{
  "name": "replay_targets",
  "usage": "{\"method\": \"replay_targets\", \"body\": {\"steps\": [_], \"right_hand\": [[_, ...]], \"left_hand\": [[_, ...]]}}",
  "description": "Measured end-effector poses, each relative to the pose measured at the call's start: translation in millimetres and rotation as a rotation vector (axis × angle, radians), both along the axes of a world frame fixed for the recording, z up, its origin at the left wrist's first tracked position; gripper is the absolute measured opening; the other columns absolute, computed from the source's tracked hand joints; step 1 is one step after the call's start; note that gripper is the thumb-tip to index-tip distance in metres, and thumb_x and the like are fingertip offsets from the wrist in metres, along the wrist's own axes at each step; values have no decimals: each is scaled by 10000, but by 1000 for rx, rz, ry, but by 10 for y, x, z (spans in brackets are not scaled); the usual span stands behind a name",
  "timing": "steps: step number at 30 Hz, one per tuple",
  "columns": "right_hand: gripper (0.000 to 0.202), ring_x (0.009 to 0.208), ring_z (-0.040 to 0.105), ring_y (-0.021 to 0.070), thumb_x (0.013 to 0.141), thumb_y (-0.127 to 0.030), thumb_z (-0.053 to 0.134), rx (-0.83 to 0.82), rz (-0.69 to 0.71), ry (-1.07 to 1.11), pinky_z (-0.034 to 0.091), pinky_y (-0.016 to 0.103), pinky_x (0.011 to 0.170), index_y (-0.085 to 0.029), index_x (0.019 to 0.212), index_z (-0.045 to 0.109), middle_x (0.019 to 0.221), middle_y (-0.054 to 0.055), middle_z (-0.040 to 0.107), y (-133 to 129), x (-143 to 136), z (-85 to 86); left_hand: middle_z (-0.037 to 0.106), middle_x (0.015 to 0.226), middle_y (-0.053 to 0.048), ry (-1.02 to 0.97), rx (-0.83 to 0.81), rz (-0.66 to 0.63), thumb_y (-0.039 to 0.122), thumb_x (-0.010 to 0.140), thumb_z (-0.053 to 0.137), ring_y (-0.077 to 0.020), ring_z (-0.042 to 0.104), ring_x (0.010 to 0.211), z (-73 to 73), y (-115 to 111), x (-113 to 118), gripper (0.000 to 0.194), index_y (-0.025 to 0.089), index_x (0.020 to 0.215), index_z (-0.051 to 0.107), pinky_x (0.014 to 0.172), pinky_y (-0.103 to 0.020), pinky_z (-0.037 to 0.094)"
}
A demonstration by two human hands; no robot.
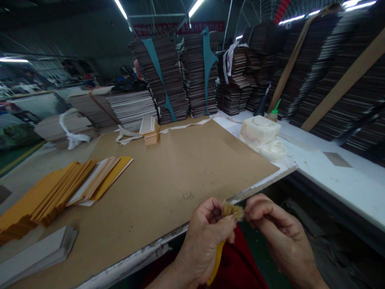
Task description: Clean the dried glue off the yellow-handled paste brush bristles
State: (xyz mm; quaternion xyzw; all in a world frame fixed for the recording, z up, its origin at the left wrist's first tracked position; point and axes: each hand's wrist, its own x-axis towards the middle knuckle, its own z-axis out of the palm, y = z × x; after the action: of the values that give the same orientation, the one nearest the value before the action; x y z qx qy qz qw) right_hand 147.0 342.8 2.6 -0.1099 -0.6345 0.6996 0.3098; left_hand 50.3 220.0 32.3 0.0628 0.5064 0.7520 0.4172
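Note:
My left hand [207, 237] is closed around a brush just in front of the table's near edge. The brush's tan bristles [233, 209] stick up past my thumb, and its yellow handle [217, 263] hangs down below my palm. Close to the right side of the bristles is my right hand [276, 233], with thumb and forefinger pinched together. Whatever those fingertips hold, perhaps a loose bristle, is too small to make out.
A brown board [180, 168] covers the table. Yellow folded pieces [60, 188] and a grey-white stack [39, 257] lie at left. A white plastic container [260, 132] stands at right, near a green-tipped bottle [273, 114]. Tall dark stacks [168, 76] line the back.

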Motion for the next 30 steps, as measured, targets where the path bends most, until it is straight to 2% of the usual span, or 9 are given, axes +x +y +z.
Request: {"method": "replay_targets", "body": {"steps": [2,5,8,10,14,21,26,30], "right_hand": [[196,701,537,151,878,-169,556,72,-18,25,467,241,635,-219,692,592,732,5,541,20,56,47],[138,629,538,148,892,-199,546,232,3,-42,450,231,545,-233,790,632,695,0,559,9,99,198],[127,690,593,157,871,-148,585,471,18,-37,485,244,597,-245,907,658,778,11,627,-22,62,327],[166,730,612,158,874,-112,571,563,26,-27,503,254,644,-240,944,650,817,18,644,-33,19,361],[143,674,598,133,889,-107,546,645,14,-109,492,236,604,-221,881,633,769,3,630,-19,-24,372],[156,627,583,110,897,-110,531,729,75,-204,462,223,562,-217,808,602,727,-21,620,36,-13,415],[119,639,595,114,897,-110,549,765,42,-172,482,230,582,-218,883,598,741,-20,636,48,-19,400],[168,748,630,127,904,-70,520,790,98,-93,507,243,656,-215,920,603,821,4,654,56,-31,389]], "left_hand": [[584,649,22,28,-32,1,151,636,753,-61,457,499,5,8,-5,239,157,746,541,481,-193,370],[571,638,31,69,-73,-12,170,644,752,-57,450,501,16,26,-2,241,158,724,526,491,-193,366],[567,628,35,88,-77,-32,170,655,748,-56,456,514,28,34,12,224,158,720,534,507,-188,367],[559,611,41,94,-78,-44,159,652,745,-56,460,515,29,30,20,216,157,712,538,513,-187,367],[564,610,40,98,-69,-63,147,657,742,-59,472,522,7,10,20,202,156,719,550,524,-189,376],[585,637,23,35,-61,-65,156,613,775,-69,494,526,19,1,-7,241,141,729,564,521,-198,394],[607,672,8,-15,-9,-82,188,610,797,-73,503,525,46,1,-39,278,130,759,570,519,-206,403],[601,673,8,-11,-31,-86,187,601,803,-70,491,526,27,-5,-56,289,132,752,563,515,-206,399]]}}
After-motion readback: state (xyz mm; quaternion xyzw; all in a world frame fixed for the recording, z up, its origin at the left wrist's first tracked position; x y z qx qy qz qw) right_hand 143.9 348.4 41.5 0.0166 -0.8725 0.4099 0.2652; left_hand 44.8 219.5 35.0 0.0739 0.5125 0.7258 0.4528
